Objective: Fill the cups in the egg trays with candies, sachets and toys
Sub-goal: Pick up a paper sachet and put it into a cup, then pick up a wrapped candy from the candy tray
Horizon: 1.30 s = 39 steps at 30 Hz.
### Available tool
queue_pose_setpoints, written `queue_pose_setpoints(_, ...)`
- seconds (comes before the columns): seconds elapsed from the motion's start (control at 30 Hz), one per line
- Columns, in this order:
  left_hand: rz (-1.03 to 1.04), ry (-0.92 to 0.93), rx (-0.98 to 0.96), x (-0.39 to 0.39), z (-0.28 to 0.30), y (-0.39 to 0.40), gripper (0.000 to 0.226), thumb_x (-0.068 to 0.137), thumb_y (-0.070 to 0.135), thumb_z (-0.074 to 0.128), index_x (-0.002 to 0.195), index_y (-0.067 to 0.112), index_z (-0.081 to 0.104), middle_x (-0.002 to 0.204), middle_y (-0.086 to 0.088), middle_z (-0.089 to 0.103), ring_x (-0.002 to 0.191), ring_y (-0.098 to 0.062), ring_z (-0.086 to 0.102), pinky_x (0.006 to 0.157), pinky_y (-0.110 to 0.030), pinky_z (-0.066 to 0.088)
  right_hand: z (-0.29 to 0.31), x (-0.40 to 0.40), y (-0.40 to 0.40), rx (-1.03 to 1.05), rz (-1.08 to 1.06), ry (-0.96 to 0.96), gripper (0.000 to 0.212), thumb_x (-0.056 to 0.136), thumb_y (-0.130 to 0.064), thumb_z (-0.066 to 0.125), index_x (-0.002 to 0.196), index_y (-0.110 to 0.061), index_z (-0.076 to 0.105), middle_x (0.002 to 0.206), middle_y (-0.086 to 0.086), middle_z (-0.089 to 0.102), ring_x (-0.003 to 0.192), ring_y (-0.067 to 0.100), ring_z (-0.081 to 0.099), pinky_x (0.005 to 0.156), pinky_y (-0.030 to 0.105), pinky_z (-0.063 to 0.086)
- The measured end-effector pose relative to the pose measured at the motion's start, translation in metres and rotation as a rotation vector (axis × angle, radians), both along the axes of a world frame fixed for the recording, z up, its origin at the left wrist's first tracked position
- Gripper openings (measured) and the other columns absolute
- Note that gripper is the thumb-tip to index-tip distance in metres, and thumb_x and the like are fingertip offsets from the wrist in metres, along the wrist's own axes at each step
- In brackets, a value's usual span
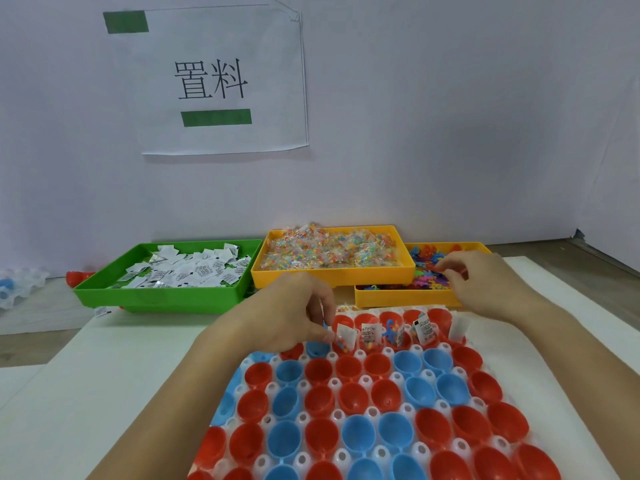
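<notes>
Closest to the camera is the clear plastic egg tray [372,412] sitting on a white sheet [114,368] on the bench, packed with red and blue plastic half-shell cups [349,398]. Most of the near rows are open and bare inside. Only the far row has stuff in it: small white printed sachets [369,332] standing up in the red cups, bits of coloured candy under them, and a little blue plastic toy figure [391,330] poking out of one.

The left hand [294,313] is over the far-left end of that row, fingers curled, grip pinched on something small right above a blue cup [317,348]. It's blurry there, so I can't tell what it's holding, maybe a sachet.

The right hand [485,282] is further back, reaching into the low yellow plastic bin of multicoloured toys [398,299], fingertips bent down and touching the pile; whether the grip has actually clamped on a toy I can't tell.

Behind the tray, a taller yellow plastic bin of clear-wrapped candy packets [332,273] sits in the middle, and a green plastic bin of white sachets [162,297] is to its left. One stray sachet [101,311] lies on the bench just by the green bin's front corner.

On the wall there's a white paper sign with black characters and green bars [214,81].
</notes>
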<state>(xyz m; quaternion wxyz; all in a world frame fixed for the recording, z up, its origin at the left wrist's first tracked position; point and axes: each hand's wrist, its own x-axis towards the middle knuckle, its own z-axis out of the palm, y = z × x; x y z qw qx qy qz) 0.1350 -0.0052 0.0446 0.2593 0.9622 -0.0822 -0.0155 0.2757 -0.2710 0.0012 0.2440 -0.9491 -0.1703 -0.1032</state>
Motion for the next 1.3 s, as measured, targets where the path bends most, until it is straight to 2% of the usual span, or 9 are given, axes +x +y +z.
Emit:
queue_pose_setpoints(0.13, -0.015, 0.0, -0.021, 0.0, 0.001, 0.0, 0.024, 0.081, 0.01, 0.078, 0.075, 0.028, 0.064, 0.078, 0.003, 0.07, 0.071, -0.011, 0.067, 0.073, -0.034, 0.059, -0.011, -0.001, 0.006, 0.015, 0.035, -0.016, 0.026, 0.103, -0.017, 0.049, 0.119, -0.015, 0.069, 0.118, 0.003, 0.069, 0.091, 0.01, 0.054, 0.08, 0.023, 0.04)
queue_pose_setpoints(0.27, -0.018, -0.002, -0.032, -0.001, 0.002, 0.001, 0.026, 0.083, 0.006, 0.076, 0.074, 0.028, 0.064, 0.077, 0.003, 0.07, 0.071, -0.011, 0.067, 0.073, -0.035, 0.059, -0.014, -0.003, 0.008, 0.017, 0.078, -0.029, 0.022, 0.102, -0.023, 0.052, 0.108, -0.018, 0.072, 0.106, -0.001, 0.072, 0.094, 0.013, 0.061, 0.079, 0.028, 0.046)
queue_pose_setpoints(0.37, -0.022, -0.007, -0.034, -0.002, 0.004, 0.002, 0.023, 0.084, 0.006, 0.075, 0.077, 0.027, 0.065, 0.08, 0.002, 0.071, 0.073, -0.012, 0.068, 0.075, -0.036, 0.058, -0.011, -0.007, 0.008, 0.041, 0.121, -0.044, 0.024, 0.102, -0.028, 0.053, 0.112, -0.018, 0.072, 0.11, -0.004, 0.07, 0.098, 0.011, 0.059, 0.084, 0.027, 0.046)
queue_pose_setpoints(0.53, -0.033, -0.006, -0.041, -0.004, 0.006, 0.003, 0.023, 0.084, 0.007, 0.074, 0.078, 0.028, 0.065, 0.082, 0.003, 0.07, 0.075, -0.014, 0.067, 0.076, -0.039, 0.058, -0.006, -0.01, 0.008, -0.102, 0.087, 0.12, 0.047, 0.104, -0.048, 0.03, 0.105, -0.022, 0.069, 0.105, -0.006, 0.069, 0.102, 0.013, 0.059, 0.103, 0.053, 0.042)
queue_pose_setpoints(0.7, -0.086, 0.028, -0.045, -0.007, 0.011, 0.003, 0.028, 0.077, 0.018, 0.083, 0.085, 0.037, 0.064, 0.092, 0.011, 0.065, 0.077, -0.007, 0.064, 0.07, -0.028, 0.058, -0.006, -0.008, 0.008, -0.077, 0.058, 0.173, 0.057, 0.105, -0.049, 0.023, 0.114, -0.015, 0.068, 0.111, 0.003, 0.071, 0.103, 0.015, 0.06, 0.109, 0.053, 0.037)
queue_pose_setpoints(0.9, -0.097, -0.032, -0.012, -0.006, 0.008, -0.004, 0.016, 0.08, 0.027, 0.082, 0.093, 0.032, 0.074, 0.09, 0.013, 0.066, 0.078, -0.006, 0.06, 0.064, -0.015, 0.049, -0.006, -0.007, 0.006, 0.007, 0.069, 0.153, 0.06, 0.106, -0.046, 0.028, 0.113, -0.002, 0.068, 0.106, 0.018, 0.072, 0.1, 0.029, 0.065, 0.093, 0.048, 0.051)
queue_pose_setpoints(1.07, -0.097, -0.054, -0.01, -0.003, 0.004, -0.009, 0.007, 0.085, 0.017, 0.077, 0.087, 0.023, 0.076, 0.085, 0.004, 0.071, 0.078, -0.013, 0.062, 0.065, -0.02, 0.049, -0.006, -0.007, 0.005, 0.06, 0.084, 0.158, 0.059, 0.106, -0.044, 0.032, 0.109, 0.002, 0.068, 0.105, 0.022, 0.071, 0.1, 0.035, 0.064, 0.088, 0.048, 0.052)
queue_pose_setpoints(1.2, -0.092, -0.069, 0.0, -0.002, 0.001, -0.01, 0.007, 0.085, 0.014, 0.077, 0.084, 0.021, 0.074, 0.082, 0.003, 0.071, 0.076, -0.014, 0.061, 0.066, -0.022, 0.05, -0.006, -0.007, 0.004, 0.068, 0.104, 0.157, 0.059, 0.106, -0.041, 0.034, 0.089, 0.005, 0.067, 0.072, 0.019, 0.06, 0.073, 0.036, 0.058, 0.063, 0.035, 0.041)
queue_pose_setpoints(1.3, -0.098, -0.074, -0.02, -0.003, 0.002, -0.009, 0.01, 0.084, 0.016, 0.078, 0.081, 0.024, 0.072, 0.081, 0.004, 0.07, 0.075, -0.013, 0.062, 0.067, -0.022, 0.051, -0.005, -0.008, 0.004, 0.066, 0.101, 0.147, 0.06, 0.106, -0.04, 0.035, 0.081, 0.008, 0.06, 0.063, 0.011, 0.048, 0.061, 0.022, 0.045, 0.059, 0.033, 0.034)
